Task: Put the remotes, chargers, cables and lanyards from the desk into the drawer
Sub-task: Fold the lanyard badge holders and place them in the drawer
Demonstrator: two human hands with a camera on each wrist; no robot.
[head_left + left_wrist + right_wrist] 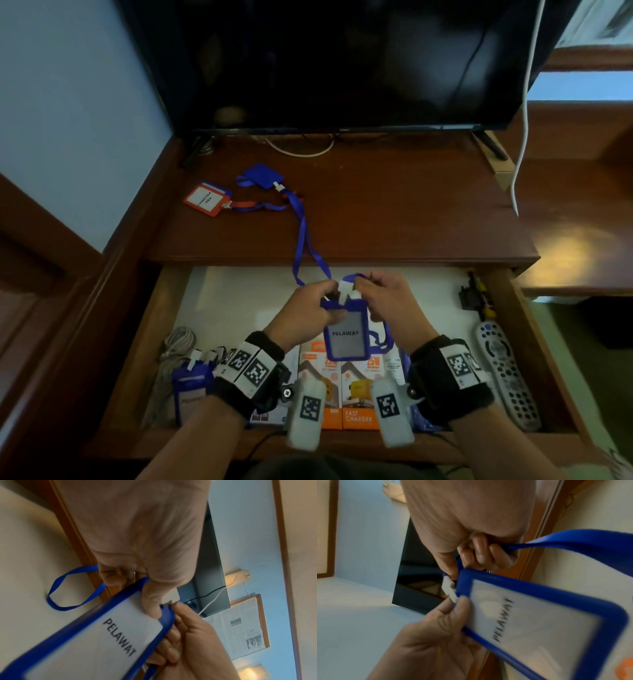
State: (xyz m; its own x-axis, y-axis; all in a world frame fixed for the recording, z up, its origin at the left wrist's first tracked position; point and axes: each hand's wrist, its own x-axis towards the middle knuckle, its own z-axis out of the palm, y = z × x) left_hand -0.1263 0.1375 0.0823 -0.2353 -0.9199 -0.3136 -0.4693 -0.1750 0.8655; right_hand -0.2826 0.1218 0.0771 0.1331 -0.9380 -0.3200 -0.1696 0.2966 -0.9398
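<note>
A blue "PELAWAT" badge holder [345, 337] [96, 635] [547, 618] hangs over the open drawer [239, 298]. My left hand [325, 296] [150, 601] pinches its top edge by the white clip [346, 289] [449, 588]. My right hand [364, 291] [479, 555] grips the blue strap [573, 539] just above the clip. A blue strap [303, 222] trails from the hands up onto the desk [394, 212], where a face-down blue holder [262, 176] and a red badge [203, 198] lie.
In the drawer lie orange charger boxes [340, 383], a grey remote [507, 373] at right, a coiled grey cable [178, 344], another blue badge [191, 387] at left and a black-yellow item [476, 296]. A TV [342, 61] stands at the desk's back.
</note>
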